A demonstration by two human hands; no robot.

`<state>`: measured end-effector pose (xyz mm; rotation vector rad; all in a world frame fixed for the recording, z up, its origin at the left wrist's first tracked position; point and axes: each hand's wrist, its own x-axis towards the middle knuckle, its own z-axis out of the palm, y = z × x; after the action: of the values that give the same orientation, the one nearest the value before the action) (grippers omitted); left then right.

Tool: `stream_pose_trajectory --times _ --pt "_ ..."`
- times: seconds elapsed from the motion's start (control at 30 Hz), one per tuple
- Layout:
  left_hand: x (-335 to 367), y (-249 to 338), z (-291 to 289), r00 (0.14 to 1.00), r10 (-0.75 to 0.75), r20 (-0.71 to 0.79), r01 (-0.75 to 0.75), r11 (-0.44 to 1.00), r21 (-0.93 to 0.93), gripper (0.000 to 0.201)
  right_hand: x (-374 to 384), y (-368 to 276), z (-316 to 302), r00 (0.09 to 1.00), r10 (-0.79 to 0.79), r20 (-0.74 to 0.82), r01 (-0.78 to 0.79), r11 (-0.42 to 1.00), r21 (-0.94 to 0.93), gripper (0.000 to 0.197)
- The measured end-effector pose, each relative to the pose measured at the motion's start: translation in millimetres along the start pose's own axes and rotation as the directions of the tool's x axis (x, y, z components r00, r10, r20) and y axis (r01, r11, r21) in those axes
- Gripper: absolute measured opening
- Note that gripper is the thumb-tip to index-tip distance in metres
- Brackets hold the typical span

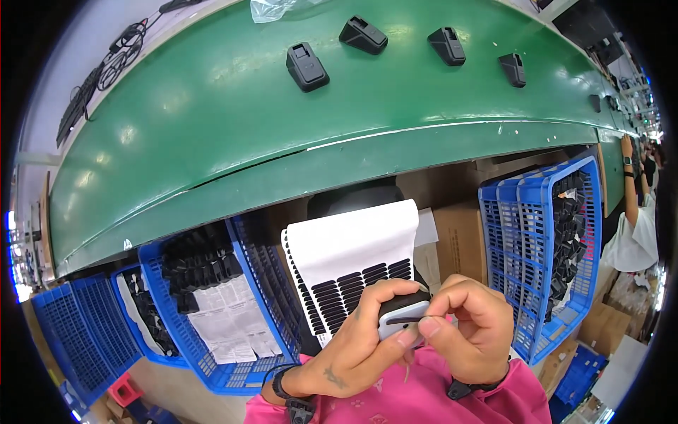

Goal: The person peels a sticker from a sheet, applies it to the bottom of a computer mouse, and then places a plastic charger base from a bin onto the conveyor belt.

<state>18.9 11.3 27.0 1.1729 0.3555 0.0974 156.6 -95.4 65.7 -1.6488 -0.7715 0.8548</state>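
My left hand (346, 357) is closed around a small plastic housing (400, 302), dark on top with a pale grey-blue face turned toward me. My right hand (472, 331) pinches the end of a thin black strip (408, 320) between thumb and forefinger. The strip lies against the pale face, and whether it is stuck there I cannot tell. Just beyond my hands hangs a white backing sheet (353, 233) with rows of black oblong stickers (357, 286), its upper part bent over and bare.
Several black angled housings (307, 67) stand along the green conveyor belt (212, 106). Blue crates with black parts flank me, one at left (212, 378) and one at right (519, 212). A cardboard box (459, 237) is under the belt's edge. Another person's arm (628, 173) reaches in at far right.
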Motion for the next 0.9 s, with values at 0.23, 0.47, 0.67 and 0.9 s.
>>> stream_pose_trajectory --times 0.23,0.47,0.67,0.9 --pt "-0.6 0.4 0.7 0.999 -0.048 -0.015 0.047 0.997 -0.068 0.046 0.9 3.6 0.5 1.0 -0.026 0.012 0.026 1.0 0.017 0.01" --pt "-1.6 1.4 1.2 0.996 -0.084 -0.014 0.082 0.991 -0.108 0.046 -1.5 2.5 3.1 0.997 0.08 -0.005 -0.079 0.99 0.12 0.01" --pt "-0.7 -1.2 1.9 0.994 -0.102 -0.035 0.098 0.991 -0.095 0.047 -0.9 1.7 4.1 0.995 0.099 -0.017 -0.095 0.984 0.149 0.009" --pt "-0.2 -1.8 2.6 0.995 -0.089 -0.036 0.085 0.992 -0.098 0.048 -0.1 4.8 2.7 0.999 0.042 -0.008 -0.041 0.995 0.091 0.01"
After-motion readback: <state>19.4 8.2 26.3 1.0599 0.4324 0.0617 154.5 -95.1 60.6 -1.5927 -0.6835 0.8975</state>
